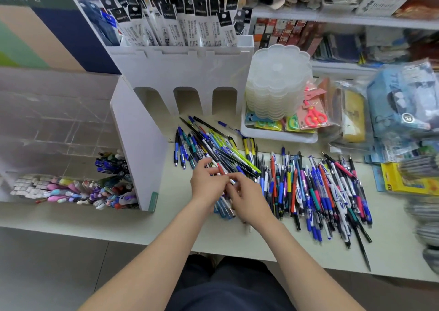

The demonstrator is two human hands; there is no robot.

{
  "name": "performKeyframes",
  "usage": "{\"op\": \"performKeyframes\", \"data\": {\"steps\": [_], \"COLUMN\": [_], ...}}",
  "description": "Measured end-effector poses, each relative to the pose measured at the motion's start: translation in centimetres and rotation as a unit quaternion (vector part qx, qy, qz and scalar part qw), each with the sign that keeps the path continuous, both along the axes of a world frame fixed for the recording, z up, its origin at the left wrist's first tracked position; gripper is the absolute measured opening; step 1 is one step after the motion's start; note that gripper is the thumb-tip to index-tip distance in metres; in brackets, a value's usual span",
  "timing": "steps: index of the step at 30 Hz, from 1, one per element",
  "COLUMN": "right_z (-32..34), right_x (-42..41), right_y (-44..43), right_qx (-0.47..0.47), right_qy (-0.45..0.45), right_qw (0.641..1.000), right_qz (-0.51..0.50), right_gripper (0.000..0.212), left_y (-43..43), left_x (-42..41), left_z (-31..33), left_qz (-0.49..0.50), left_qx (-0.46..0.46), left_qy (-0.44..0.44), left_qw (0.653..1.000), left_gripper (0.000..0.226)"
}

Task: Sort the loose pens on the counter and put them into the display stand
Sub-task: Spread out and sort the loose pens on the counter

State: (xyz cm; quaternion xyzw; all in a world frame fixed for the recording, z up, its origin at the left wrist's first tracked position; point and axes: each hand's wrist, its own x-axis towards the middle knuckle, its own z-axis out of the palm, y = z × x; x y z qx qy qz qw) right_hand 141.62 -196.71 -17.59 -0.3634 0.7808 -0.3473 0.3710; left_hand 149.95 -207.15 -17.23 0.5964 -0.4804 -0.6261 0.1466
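Both hands meet over the middle of the counter (166, 230), a little toward its near edge. The left hand (206, 187) and right hand (248, 201) each have curled fingers pinching one red-and-white pen (221, 169), the left on the red upper part and the right at the white lower end. The pen's long axis runs diagonally, with the far end leaning left and the near end leaning right.

A bundle of blue pens (224, 209) lies under the two hands. We cannot tell whether either hand holds it or it just rests on the counter.

Two lots of loose pens are out. A crossed heap (213, 142) lies just beyond the hands toward the far edge. A wider spread (320, 191) fans out toward the right edge, mostly lying near-to-far.

The display stand (185, 73) sits at the far edge, straight beyond and slightly left of the hands, with three arched slots (187, 101) facing us. We read the left hand as nearer the slots and the right hand as nearer the big spread.

We judge sorting is early, since most pens are still loose. The held pen points roughly at the stand, so the coming move likely needs only a forward reach and little turning.

A clear bin (71, 187) of mixed pens sits at the left edge.
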Motion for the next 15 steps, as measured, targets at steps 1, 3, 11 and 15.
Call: {"op": "performKeyframes", "data": {"steps": [1, 3, 11, 15], "right_z": [-0.3, -1.1, -3.1, -2.9], "right_x": [-0.6, -2.0, -5.6, -5.6], "right_y": [0.5, 1.9, 4.9, 3.2], "right_qx": [0.007, 0.044, 0.142, 0.117], "right_qy": [0.028, 0.111, 0.244, 0.303], "right_qw": [1.000, 0.992, 0.955, 0.943], "right_qz": [-0.009, -0.049, -0.096, -0.068], "right_gripper": [0.020, 0.021, 0.030, 0.025], "left_y": [0.2, 0.5, -0.4, -0.5], "left_x": [-0.5, -1.0, -1.0, -1.0], "left_z": [0.0, 0.0, -1.1, -1.8], "left_qz": [-0.024, -0.060, -0.120, -0.125], "left_qx": [-0.002, -0.043, -0.058, -0.051], "left_qy": [-0.002, -0.033, -0.217, -0.218], "left_qw": [1.000, 0.997, 0.967, 0.967], "left_gripper": [0.073, 0.061, 0.076, 0.078]}}
